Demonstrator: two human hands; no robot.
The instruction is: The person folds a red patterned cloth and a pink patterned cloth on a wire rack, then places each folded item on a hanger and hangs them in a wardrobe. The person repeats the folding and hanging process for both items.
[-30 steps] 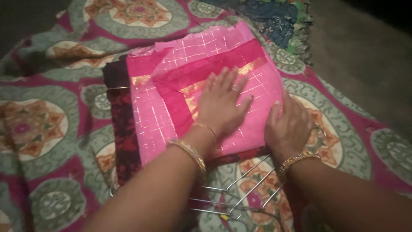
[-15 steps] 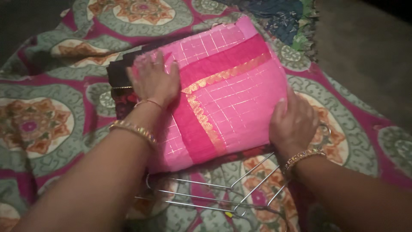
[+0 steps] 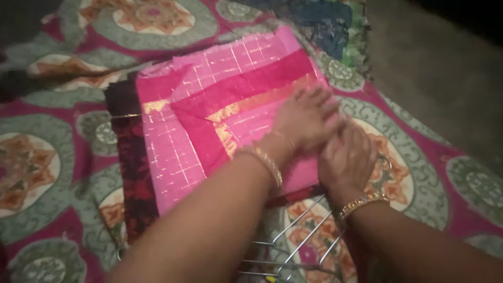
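A folded pink cloth (image 3: 209,105) with a darker pink band and gold border lies on top of a dark maroon folded cloth (image 3: 131,157). My left hand (image 3: 306,120) lies flat on the pink cloth near its right edge, fingers spread. Just beside it, my right hand (image 3: 348,157) rests at the cloth's right edge, fingers curled against the fold. Both wrists wear gold bangles.
Everything sits on a patterned bedspread (image 3: 47,157) in magenta, green and orange. Several metal wire hangers (image 3: 293,246) lie near me under my forearms. A blue-green patterned cloth (image 3: 325,26) lies at the far edge. Bare grey floor (image 3: 445,78) is at the right.
My left hand has swept from the pink cloth's upper left corner across to its right side, next to my right hand. The right hand has stayed at the right edge.
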